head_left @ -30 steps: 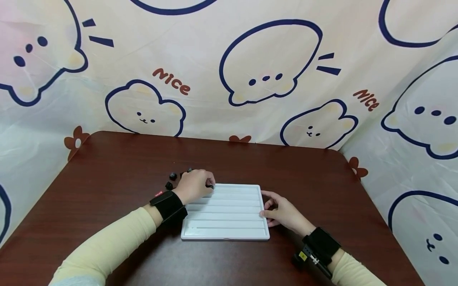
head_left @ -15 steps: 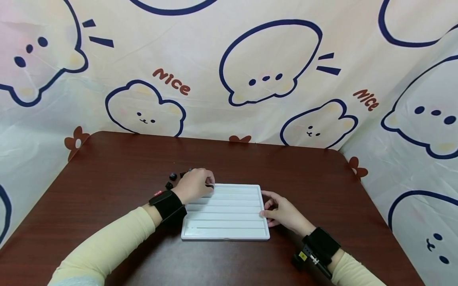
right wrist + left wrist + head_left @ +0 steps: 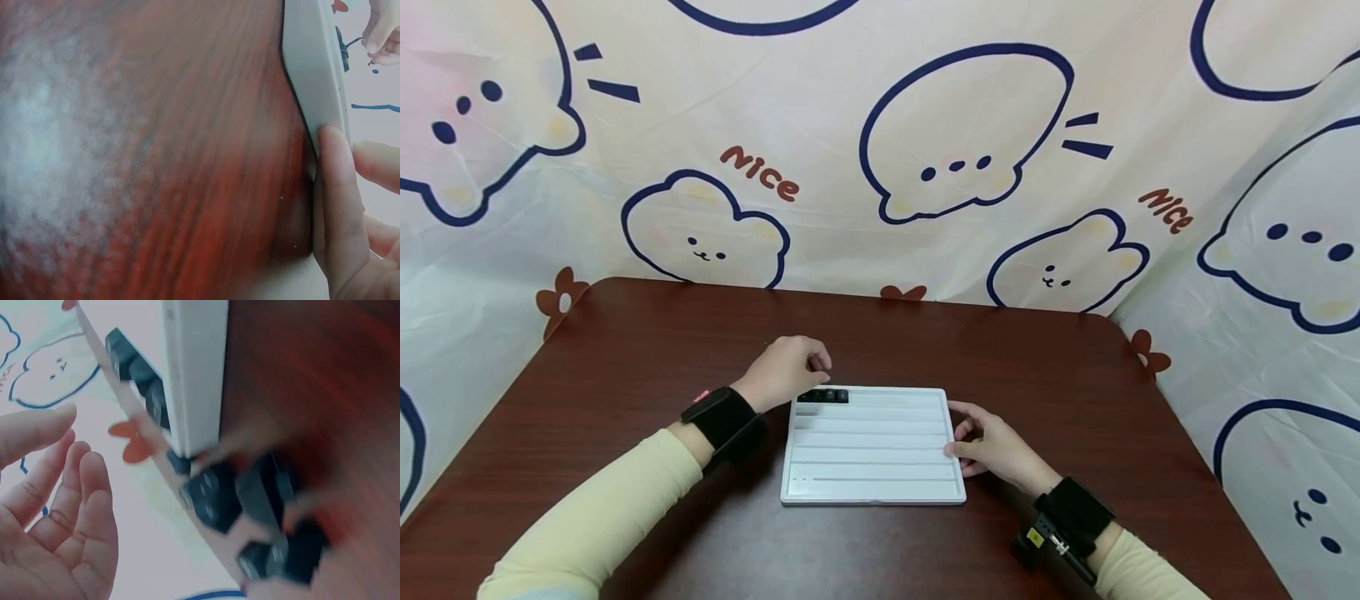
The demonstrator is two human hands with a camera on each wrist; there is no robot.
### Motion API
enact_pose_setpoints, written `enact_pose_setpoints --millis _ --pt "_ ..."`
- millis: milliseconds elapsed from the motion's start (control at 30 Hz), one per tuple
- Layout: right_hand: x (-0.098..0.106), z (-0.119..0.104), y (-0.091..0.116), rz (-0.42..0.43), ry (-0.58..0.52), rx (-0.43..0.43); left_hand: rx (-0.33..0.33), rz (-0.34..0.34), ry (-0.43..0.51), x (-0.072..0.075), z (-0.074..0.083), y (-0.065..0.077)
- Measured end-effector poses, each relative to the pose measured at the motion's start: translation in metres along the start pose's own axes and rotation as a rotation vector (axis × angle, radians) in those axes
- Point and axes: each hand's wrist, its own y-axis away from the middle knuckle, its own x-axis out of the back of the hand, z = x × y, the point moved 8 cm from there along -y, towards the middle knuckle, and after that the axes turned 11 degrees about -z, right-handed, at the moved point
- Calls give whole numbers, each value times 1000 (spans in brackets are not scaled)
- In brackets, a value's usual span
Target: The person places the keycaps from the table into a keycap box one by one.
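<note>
A white tray with raised ridges (image 3: 872, 450) lies on the table in the head view. Several black keycaps (image 3: 823, 396) sit side by side in its top row, at the left end. My left hand (image 3: 784, 371) hovers over the tray's top-left corner; the left wrist view shows its fingers loosely bent, holding nothing. Loose black keycaps (image 3: 215, 497) lie on the table by the tray's corner; in the head view that hand hides them. My right hand (image 3: 996, 450) rests against the tray's right edge, its thumb (image 3: 337, 169) straight along the side wall.
A dark brown wooden table (image 3: 1000, 358) carries everything. Behind it and at the sides hangs a pale cloth (image 3: 835, 242) with cartoon prints. Each wrist wears a black strap (image 3: 722, 423), and a small device (image 3: 1052, 542) is fixed at the right one.
My left hand has let go of the last keycap in the row and moved left and away, uncovering the row and covering the loose keycaps. My right hand and the tray have stayed put.
</note>
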Motion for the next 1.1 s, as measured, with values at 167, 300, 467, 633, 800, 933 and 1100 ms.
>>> enact_pose_setpoints --millis 167,300,467,633,800,933,1100 --pt "0 -1 0 -1 13 3 30 2 11 20 -15 7" --pt "1 0 0 2 26 3 41 0 45 37 -30 13" --pt "3 0 -1 1 33 11 27 13 49 50 -52 17" --pt "2 1 -3 -5 27 7 44 -32 26 47 -71 18" --pt "2 0 -2 -7 33 8 79 -64 13 41 -81 19" --pt "2 -1 -2 -12 27 14 101 -68 1 39 -83 18" --pt "1 0 -1 -16 14 9 122 -74 -19 37 -84 18"
